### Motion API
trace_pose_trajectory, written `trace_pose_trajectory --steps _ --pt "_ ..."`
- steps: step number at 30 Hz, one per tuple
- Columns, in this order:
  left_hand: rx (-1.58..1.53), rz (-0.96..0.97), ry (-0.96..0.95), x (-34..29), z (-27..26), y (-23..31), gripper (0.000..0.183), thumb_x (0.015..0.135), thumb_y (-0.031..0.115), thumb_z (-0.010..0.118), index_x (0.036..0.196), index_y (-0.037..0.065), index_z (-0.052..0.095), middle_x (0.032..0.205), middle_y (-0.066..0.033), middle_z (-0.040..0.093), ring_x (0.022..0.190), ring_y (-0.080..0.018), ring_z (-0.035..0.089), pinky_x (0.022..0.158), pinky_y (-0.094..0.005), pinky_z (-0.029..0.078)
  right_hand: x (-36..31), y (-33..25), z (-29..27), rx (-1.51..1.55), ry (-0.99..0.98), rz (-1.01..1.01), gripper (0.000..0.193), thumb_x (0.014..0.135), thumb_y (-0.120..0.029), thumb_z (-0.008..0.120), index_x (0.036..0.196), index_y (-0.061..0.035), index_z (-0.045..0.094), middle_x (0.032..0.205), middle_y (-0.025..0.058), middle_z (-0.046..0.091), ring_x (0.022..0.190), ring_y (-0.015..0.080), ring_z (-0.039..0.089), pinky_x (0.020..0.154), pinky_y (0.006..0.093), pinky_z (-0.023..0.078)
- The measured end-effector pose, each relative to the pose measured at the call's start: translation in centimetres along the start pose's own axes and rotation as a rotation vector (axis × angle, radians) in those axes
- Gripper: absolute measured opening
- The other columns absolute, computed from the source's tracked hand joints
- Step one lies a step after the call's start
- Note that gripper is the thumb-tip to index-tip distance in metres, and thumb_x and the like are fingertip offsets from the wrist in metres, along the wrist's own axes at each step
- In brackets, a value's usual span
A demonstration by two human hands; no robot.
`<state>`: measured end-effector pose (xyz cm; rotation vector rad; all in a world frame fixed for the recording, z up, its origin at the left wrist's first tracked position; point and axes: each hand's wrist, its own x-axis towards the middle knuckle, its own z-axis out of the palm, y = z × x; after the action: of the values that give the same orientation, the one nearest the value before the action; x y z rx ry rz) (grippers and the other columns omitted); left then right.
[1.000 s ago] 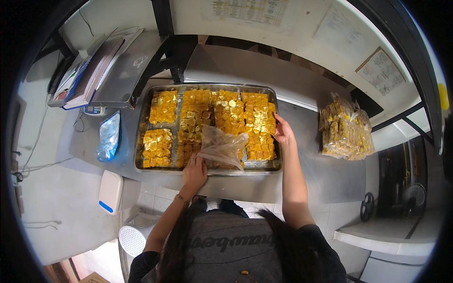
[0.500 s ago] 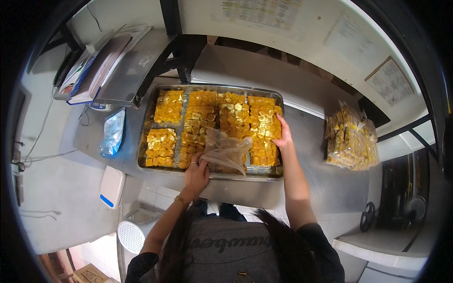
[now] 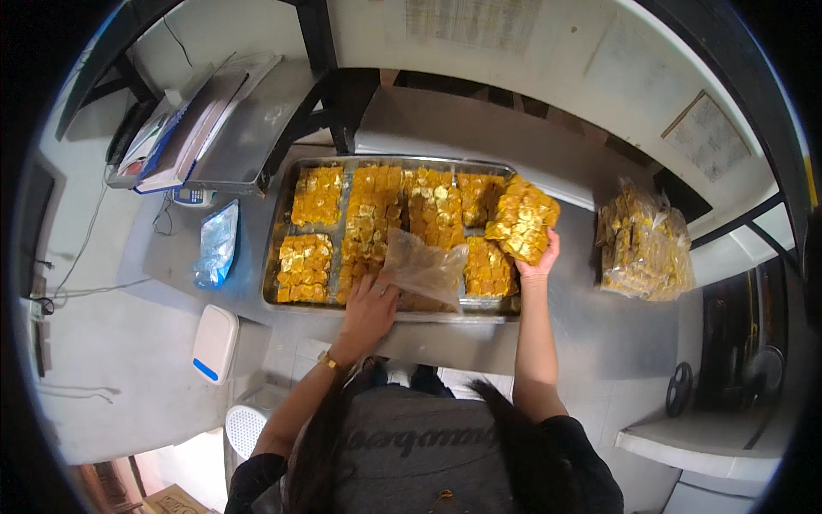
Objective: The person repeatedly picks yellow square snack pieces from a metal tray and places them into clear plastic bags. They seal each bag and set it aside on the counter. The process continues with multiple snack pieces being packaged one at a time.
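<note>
A metal tray holds rows of small gold-wrapped pieces, grouped in blocks. At the tray's right rim, my right hand grips one block of gold-wrapped pieces, raised and tilted, fingers mostly hidden behind it. The spot it came from shows as a gap in the rightmost column. My left hand is at the tray's near side, its fingers closed at the left edge of a clear plastic bag. The bag lies loosely over the middle pieces, looking unfilled.
Filled clear bags of gold pieces are stacked on the steel table's right side. A blue and white plastic packet lies left of the tray. Nearer me stands a white scale-like device. Folders rest on a raised shelf.
My right hand has lifted a block of gold pieces up from the tray's right column. The left hand stays by the plastic bag with its fingers shifted slightly.
</note>
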<state>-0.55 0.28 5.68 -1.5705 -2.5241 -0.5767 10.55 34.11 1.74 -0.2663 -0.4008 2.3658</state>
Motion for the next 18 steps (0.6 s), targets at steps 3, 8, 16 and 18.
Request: trace_pose_trajectory --steps 3,8,16,18 --pt "-0.060 0.080 -0.082 0.8 0.3 0.3 0.027 0.075 0.006 0.055 0.102 0.008 0.057 0.124 -0.0112 0.050 0.097 -0.0329 0.057 0.075 -0.0411 0.051 -5.0 -0.3 1.5 0.067 -0.096 -0.034 0.053 0.081 -0.033 0.055 0.125 -0.0054 0.047 0.121 0.0146 0.054 0.111 0.0327 0.052 0.095 0.0495 0.042" --pt "-0.019 0.025 -0.261 3.4 -2.1 3.1 0.029 0.077 0.005 0.051 0.106 0.005 0.054 0.122 -0.0139 0.050 0.084 -0.0298 0.063 0.065 -0.0388 0.055 -14.5 1.3 2.1 0.098 -0.042 0.073 0.051 0.082 -0.032 0.053 0.123 -0.0024 0.048 0.120 0.0158 0.055 0.106 0.0320 0.056 0.091 0.0467 0.045" --pt "-0.137 0.098 -0.194 4.4 -1.4 4.2 0.035 0.079 0.005 0.050 0.113 0.002 0.046 0.127 -0.0146 0.046 0.070 -0.0324 0.064 0.057 -0.0387 0.054 -23.1 7.0 4.6 0.203 0.247 0.188 0.050 0.080 -0.029 0.054 0.120 -0.0008 0.049 0.117 0.0173 0.057 0.103 0.0333 0.057 0.092 0.0475 0.044" --pt "-0.161 0.126 -0.206 3.7 -1.6 4.6 0.034 0.081 0.005 0.049 0.114 0.002 0.045 0.128 -0.0141 0.045 0.070 -0.0323 0.064 0.057 -0.0392 0.054 -22.6 7.9 4.0 0.218 0.268 0.180 0.048 0.080 -0.027 0.055 0.120 -0.0019 0.050 0.118 0.0161 0.057 0.107 0.0324 0.055 0.096 0.0472 0.041"
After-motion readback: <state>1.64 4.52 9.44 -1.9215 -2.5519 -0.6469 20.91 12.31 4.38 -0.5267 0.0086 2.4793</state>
